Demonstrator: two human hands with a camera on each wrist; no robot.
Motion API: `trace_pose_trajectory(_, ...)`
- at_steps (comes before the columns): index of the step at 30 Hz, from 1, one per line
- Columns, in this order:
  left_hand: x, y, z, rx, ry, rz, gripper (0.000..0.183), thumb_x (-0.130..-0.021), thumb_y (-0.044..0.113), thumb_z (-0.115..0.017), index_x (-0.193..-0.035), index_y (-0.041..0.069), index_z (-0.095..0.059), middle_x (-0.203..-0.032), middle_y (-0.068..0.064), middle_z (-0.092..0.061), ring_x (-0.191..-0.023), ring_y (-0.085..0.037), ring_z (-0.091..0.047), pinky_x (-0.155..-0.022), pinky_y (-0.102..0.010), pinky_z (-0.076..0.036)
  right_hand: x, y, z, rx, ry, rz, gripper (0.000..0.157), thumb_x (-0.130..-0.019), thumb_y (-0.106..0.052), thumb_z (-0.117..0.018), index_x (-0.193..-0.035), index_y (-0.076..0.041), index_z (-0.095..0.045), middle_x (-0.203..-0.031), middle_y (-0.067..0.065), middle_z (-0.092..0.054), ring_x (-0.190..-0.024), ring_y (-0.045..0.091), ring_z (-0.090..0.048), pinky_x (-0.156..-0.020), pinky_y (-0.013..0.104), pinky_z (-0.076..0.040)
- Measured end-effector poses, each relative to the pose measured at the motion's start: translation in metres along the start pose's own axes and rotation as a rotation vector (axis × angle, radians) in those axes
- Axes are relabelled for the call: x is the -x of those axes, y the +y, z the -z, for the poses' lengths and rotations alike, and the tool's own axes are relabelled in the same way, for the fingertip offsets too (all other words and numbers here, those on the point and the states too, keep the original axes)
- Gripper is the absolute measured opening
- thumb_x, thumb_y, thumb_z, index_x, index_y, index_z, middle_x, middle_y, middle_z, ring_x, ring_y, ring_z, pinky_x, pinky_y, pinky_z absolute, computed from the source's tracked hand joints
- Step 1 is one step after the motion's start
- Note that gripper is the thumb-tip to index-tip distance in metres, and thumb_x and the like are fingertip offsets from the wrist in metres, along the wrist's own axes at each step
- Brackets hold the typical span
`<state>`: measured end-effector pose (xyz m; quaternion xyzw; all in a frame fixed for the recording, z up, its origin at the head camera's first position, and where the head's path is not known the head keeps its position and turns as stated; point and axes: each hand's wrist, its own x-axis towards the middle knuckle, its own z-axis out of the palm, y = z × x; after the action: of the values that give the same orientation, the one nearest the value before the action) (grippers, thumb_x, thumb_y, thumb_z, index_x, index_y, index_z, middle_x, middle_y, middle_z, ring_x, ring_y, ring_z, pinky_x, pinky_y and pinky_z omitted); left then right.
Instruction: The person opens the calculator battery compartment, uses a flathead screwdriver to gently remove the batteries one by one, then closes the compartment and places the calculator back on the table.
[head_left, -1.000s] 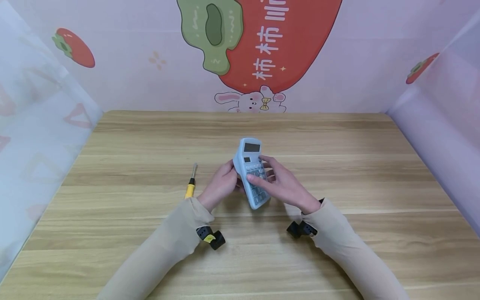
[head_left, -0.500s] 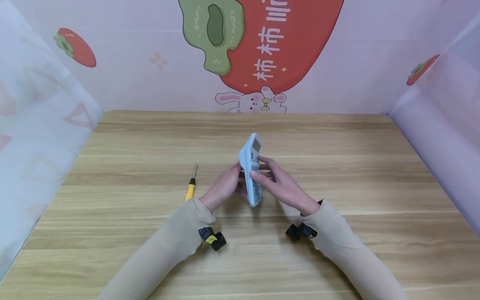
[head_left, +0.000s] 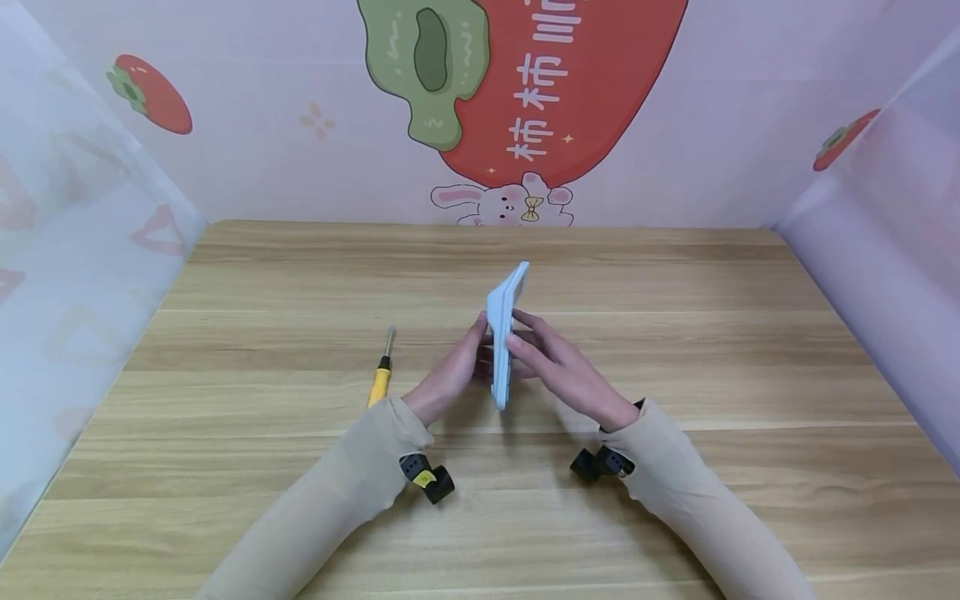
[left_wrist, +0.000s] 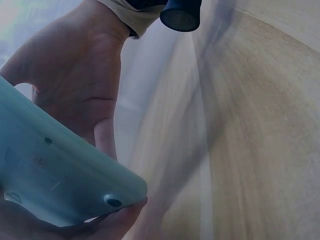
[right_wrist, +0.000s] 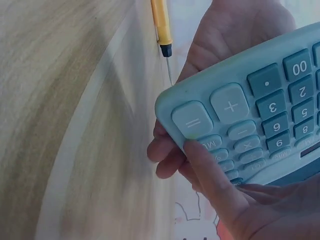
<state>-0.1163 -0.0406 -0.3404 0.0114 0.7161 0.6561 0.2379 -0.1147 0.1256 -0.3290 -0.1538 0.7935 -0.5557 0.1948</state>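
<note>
In the head view, the blue calculator (head_left: pixel 500 342) between my fingers has turned from showing its keys and screen to standing almost edge-on; its keys now face my right hand (head_left: pixel 570 371) and its back my left hand (head_left: pixel 448 367). For the work in hand, I judge this a turn partway through, with the back coming round. My forearms slant in from both sides, hands meeting around it, and I hold it in both, thumbs and fingers about its edges. The yellow screwdriver (head_left: pixel 381 379) lies left of my left fingers on the wooden table (head_left: pixel 712 333), touched by neither hand. In the left wrist view, the back lies across my fingers, a dark round spot (left_wrist: pixel 113 200) near the corner where a fingertip curls at the edge; my other palm stands beyond. In the right wrist view, one digit, thumb or finger I cannot tell, bends over the edge beside the = key (right_wrist: pixel 192 119), while other fingertips show past the calculator's corner.
</note>
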Motion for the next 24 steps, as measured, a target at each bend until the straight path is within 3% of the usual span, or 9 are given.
trace_pose_trajectory(6, 0.000, -0.001, 0.001, 0.001, 0.016, -0.012, 0.066, -0.099, 0.046, -0.011, -0.120, -0.006, -0.046, -0.104, -0.017, -0.054, -0.087, -0.021, -0.054, -0.086, -0.036, -0.046, 0.001, -0.001, 0.003, -0.043, -0.033, 0.033, 0.061, -0.097, -0.044, -0.038, -0.147, -0.014, -0.020, -0.141, 0.013, -0.042, -0.119, 0.028, -0.053, -0.088, 0.038, -0.051)
trace_pose_trajectory(9, 0.000, -0.001, 0.004, -0.025, 0.032, -0.008, 0.066, -0.099, 0.049, -0.013, -0.126, -0.003, -0.044, -0.110, -0.018, -0.054, -0.092, -0.024, -0.056, -0.090, -0.039, -0.045, 0.003, -0.002, 0.004, -0.063, -0.028, 0.044, 0.060, -0.098, -0.043, -0.036, -0.147, -0.011, -0.022, -0.144, 0.014, -0.037, -0.122, 0.030, -0.050, -0.086, 0.037, -0.052)
trace_pose_trajectory(15, 0.001, -0.001, 0.010, -0.073, 0.045, 0.007, 0.067, -0.097, 0.054, -0.016, -0.141, 0.006, -0.029, -0.124, -0.020, -0.051, -0.105, -0.030, -0.056, -0.097, -0.043, -0.040, 0.005, -0.005, 0.006, -0.084, 0.041, 0.056, 0.055, -0.098, -0.041, -0.036, -0.144, -0.011, -0.030, -0.141, 0.014, -0.042, -0.121, 0.032, -0.050, -0.080, 0.038, -0.054)
trace_pose_trajectory(19, 0.001, -0.001, 0.011, -0.088, 0.055, 0.015, 0.069, -0.096, 0.056, -0.019, -0.141, 0.003, -0.026, -0.123, -0.020, -0.047, -0.102, -0.029, -0.053, -0.095, -0.042, -0.041, 0.007, -0.005, 0.008, -0.093, 0.084, 0.072, 0.051, -0.098, -0.037, -0.037, -0.142, -0.011, -0.034, -0.135, 0.015, -0.047, -0.117, 0.033, -0.053, -0.076, 0.039, -0.054)
trace_pose_trajectory(24, 0.002, -0.001, 0.013, -0.096, 0.074, 0.055, 0.078, -0.092, 0.061, -0.028, -0.143, 0.002, -0.020, -0.135, -0.019, -0.035, -0.111, -0.032, -0.050, -0.097, -0.045, -0.040, 0.009, -0.002, 0.009, -0.075, 0.122, 0.098, 0.048, -0.098, -0.035, -0.037, -0.139, -0.009, -0.040, -0.129, 0.018, -0.053, -0.112, 0.033, -0.057, -0.077, 0.041, -0.054)
